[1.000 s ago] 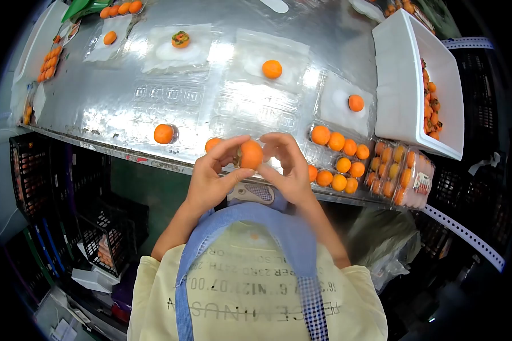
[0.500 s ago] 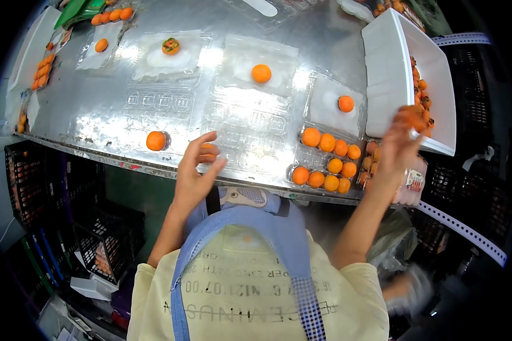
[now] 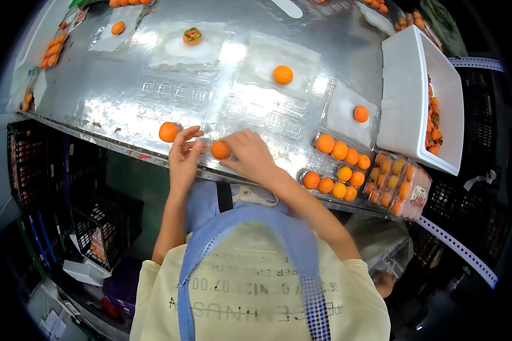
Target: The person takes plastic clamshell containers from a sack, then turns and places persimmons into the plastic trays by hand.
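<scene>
My left hand [image 3: 184, 152] is at the table's front edge with its fingers curved and apart, and I see nothing in it. Just right of it, an orange persimmon [image 3: 220, 150] sits at the front of a clear plastic tray [image 3: 264, 116]. My right hand [image 3: 249, 153] has its fingertips and thumb bent round that persimmon's right side; its palm side is hidden. Another persimmon [image 3: 168, 132] rests left of my left hand, at the front of a second clear tray [image 3: 176, 94]. Several persimmons [image 3: 339, 150] fill part of a clear tray on the right.
A white foam box [image 3: 401, 102] of persimmons stands at the right. Beside it lies a closed clear pack [image 3: 395, 184] of fruit. Single persimmons [image 3: 283, 74] sit on clear lids with pale pads across the metal table [image 3: 102, 85]. Black crates [image 3: 105, 230] stand below left.
My right hand has swung left from beside the white box, where it carried a persimmon, to the middle tray's front. My left hand has drawn back slightly from the persimmon there. The view has shifted.
</scene>
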### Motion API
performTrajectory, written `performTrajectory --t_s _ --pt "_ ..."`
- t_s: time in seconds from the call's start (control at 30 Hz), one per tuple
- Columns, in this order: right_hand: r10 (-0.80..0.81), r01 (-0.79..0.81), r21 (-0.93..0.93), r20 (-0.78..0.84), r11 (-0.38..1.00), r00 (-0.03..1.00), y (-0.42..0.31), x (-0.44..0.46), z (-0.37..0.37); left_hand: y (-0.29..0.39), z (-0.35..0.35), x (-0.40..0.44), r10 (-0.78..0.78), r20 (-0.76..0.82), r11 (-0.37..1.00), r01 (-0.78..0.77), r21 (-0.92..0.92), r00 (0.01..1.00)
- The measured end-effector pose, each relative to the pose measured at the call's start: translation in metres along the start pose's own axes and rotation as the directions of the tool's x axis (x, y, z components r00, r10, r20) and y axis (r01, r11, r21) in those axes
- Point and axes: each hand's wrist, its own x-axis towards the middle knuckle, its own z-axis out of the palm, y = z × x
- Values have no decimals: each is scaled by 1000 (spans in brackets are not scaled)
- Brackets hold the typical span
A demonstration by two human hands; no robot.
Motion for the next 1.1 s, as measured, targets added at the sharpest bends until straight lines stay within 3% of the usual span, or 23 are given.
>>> performTrajectory --t_s 0.07,0.17,0.3,0.47,0.57,0.63,0.67,0.77,0.87,0.97,1.07,1.1 --pt "-71 76 -170 37 983 997 -4 5 15 -4 -2 0 -2 2 1000 2 -4 1000" --pt "-65 72 -226 39 971 997 4 7 27 -10 -4 1 -17 14 1000 17 -9 1000" --pt "-42 42 -68 4 997 999 9 5 11 -14 -2 4 -35 47 999 35 6 998" --pt "111 -87 226 -93 970 989 10 -8 -10 -22 9 5 38 166 949 -88 303 985" --pt "341 -272 673 31 688 940 15 -20 -13 -22 18 4 95 206 889 -176 423 974" --pt "439 -319 882 148 347 886 22 -29 -12 -23 21 5 131 235 859 -229 458 963" --pt "466 -319 935 217 153 858 24 -31 -13 -23 23 5 128 242 854 -231 467 962" --pt "404 -183 960 255 -210 879 22 -35 -18 -22 27 5 119 261 841 -237 487 958" --pt "420 -158 956 254 -249 871 21 -40 -22 -21 28 6 115 267 832 -239 500 957" --pt "464 -40 971 149 -236 873 18 -42 -27 -21 28 8 123 265 810 -251 530 956" --pt "541 46 983 60 -180 839 35 -55 -66 -15 32 9 139 247 778 -260 573 959" --pt "633 171 984 -96 -58 768 41 -59 -91 -12 34 9 135 230 782 -247 572 964"
